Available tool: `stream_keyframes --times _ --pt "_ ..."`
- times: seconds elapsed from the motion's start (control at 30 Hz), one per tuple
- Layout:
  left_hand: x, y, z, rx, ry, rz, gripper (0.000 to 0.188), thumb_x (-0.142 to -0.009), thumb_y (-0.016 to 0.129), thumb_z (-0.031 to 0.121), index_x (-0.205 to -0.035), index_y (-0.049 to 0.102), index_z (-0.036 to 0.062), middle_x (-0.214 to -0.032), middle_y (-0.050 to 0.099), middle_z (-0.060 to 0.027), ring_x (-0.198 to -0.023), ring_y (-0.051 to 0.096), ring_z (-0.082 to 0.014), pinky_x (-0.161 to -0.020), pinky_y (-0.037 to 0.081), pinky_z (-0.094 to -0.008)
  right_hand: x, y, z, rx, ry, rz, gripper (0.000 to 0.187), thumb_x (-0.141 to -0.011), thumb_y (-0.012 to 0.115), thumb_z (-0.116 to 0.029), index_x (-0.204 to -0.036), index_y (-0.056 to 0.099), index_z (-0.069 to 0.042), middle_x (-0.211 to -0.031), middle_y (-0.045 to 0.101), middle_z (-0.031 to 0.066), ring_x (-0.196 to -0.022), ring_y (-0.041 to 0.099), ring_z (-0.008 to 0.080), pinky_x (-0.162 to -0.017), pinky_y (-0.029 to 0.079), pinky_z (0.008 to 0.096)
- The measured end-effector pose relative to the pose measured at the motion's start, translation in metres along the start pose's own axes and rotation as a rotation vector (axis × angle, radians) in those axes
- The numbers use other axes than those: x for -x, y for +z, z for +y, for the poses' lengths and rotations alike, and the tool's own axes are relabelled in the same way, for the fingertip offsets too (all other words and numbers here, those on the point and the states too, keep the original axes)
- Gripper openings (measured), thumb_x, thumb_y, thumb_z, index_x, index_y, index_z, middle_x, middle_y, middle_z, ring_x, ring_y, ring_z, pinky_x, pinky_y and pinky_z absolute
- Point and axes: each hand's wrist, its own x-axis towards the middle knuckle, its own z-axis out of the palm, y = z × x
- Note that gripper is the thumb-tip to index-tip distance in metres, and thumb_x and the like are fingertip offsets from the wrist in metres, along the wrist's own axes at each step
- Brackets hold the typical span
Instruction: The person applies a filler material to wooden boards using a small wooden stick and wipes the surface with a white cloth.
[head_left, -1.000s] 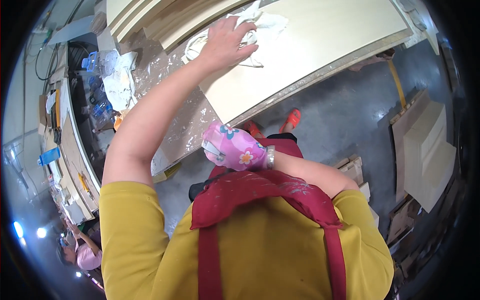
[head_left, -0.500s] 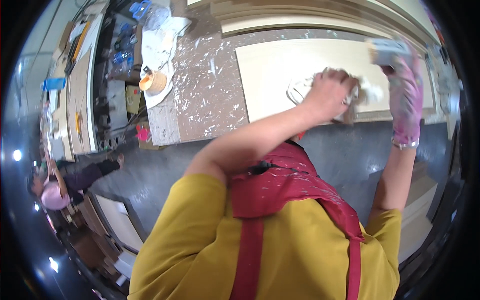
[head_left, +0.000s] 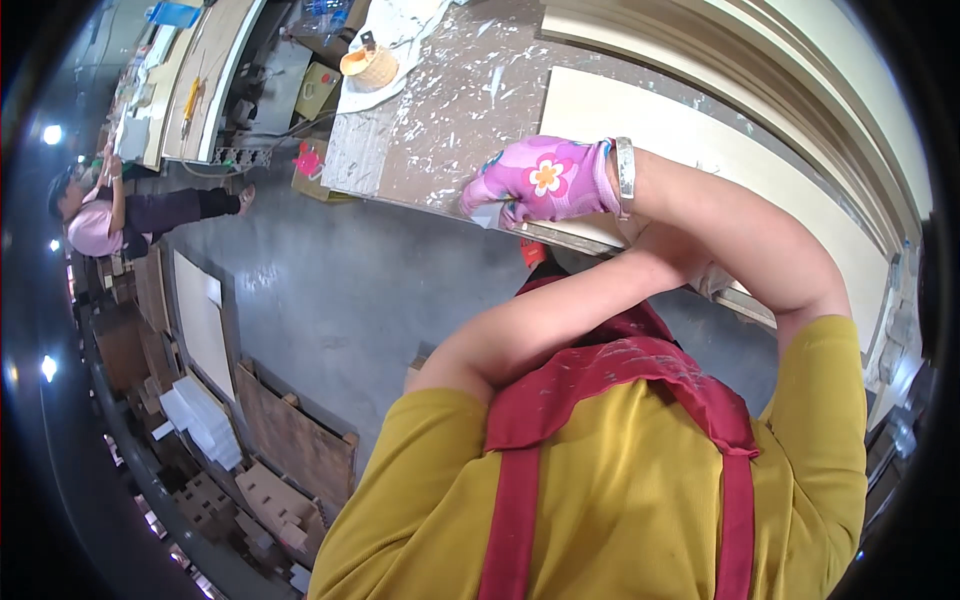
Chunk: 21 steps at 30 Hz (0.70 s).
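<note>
My right hand [head_left: 550, 180], in a pink-purple flowered glove, is at the left end of a pale flat board [head_left: 680, 125] on the workbench. Its fingers are closed round a small block [head_left: 487, 214], of which only a pale grey corner shows. My right forearm crosses over my left one. Beneath it, my bare left hand [head_left: 690, 250] is at the board's near edge, its fingers mostly hidden. A whitish bit of rag [head_left: 712, 281] shows beside it.
An orange-rimmed cup [head_left: 368, 68] with a tool in it stands on white cloth on the paint-spattered bench [head_left: 440, 130]. Long stacked boards [head_left: 740, 60] lie along the far side. A person [head_left: 100, 215] is off to the left, by another bench. Panels [head_left: 205, 320] lean lower left.
My gloved right hand has swung from the board's right end to its left end, across my left arm. My left hand has drawn back toward the near edge. The whole view has shifted.
</note>
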Motion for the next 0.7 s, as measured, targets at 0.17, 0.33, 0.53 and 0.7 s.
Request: stream_keyframes --times 0.17,0.33,0.53,0.7 --pt "-0.003 -0.007 0.008 -0.086 0.055 0.077 0.025 -0.084 0.060 0.013 -0.107 0.057 0.0019 -0.106 0.061 -0.0146 -0.102 0.056 -0.0243 -0.091 0.043 -0.0352 -0.010 -0.015 -0.003 0.092 -0.017 -0.137 0.043 -0.074 0.057 0.001 -0.115 0.057 -0.013 -0.088 0.064 0.0126 -0.081 0.064 0.0271 -0.070 0.049 0.0348" --pt "-0.004 -0.016 0.014 -0.050 0.043 0.038 0.021 -0.081 0.061 0.012 -0.100 0.059 0.0011 -0.099 0.063 -0.0145 -0.094 0.059 -0.0270 -0.084 0.046 -0.0372 -0.012 -0.015 0.003 -0.066 0.008 -0.088 0.042 -0.076 0.057 0.002 -0.116 0.058 -0.010 -0.089 0.066 0.0117 -0.078 0.064 0.0233 -0.068 0.049 0.0329" --pt "-0.006 -0.010 0.005 -0.286 0.339 0.213 0.016 -0.080 0.059 0.009 -0.095 0.060 0.0019 -0.095 0.064 -0.0129 -0.091 0.060 -0.0275 -0.080 0.047 -0.0381 -0.010 -0.031 0.008 -0.005 -0.042 -0.067 0.037 -0.075 0.059 0.002 -0.111 0.059 -0.008 -0.085 0.065 0.0104 -0.075 0.063 0.0198 -0.067 0.049 0.0321" --pt "-0.003 -0.007 0.002 -0.248 0.192 0.051 0.024 -0.080 0.057 0.009 -0.104 0.059 0.0043 -0.103 0.061 -0.0148 -0.097 0.058 -0.0287 -0.087 0.045 -0.0372 -0.004 -0.011 0.008 0.011 -0.117 -0.044 0.036 -0.075 0.060 -0.001 -0.110 0.059 -0.010 -0.093 0.064 0.0113 -0.082 0.063 0.0265 -0.070 0.050 0.0374"
